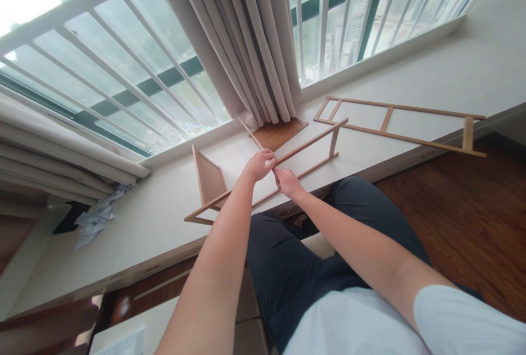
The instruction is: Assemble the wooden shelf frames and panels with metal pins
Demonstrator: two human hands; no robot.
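A light wooden frame stands on edge on the pale window ledge, with a small wooden panel fixed upright at its left end. My left hand is closed round the frame's upper rail near its middle. My right hand is closed in a pinch just below and right of it, at the same rail; what its fingers hold is too small to make out. The two hands touch each other.
A second ladder-like wooden frame lies flat on the ledge to the right. A brown board lies under the beige curtain. Crumpled white paper sits at the far left. A barred window runs behind; wood floor lies right.
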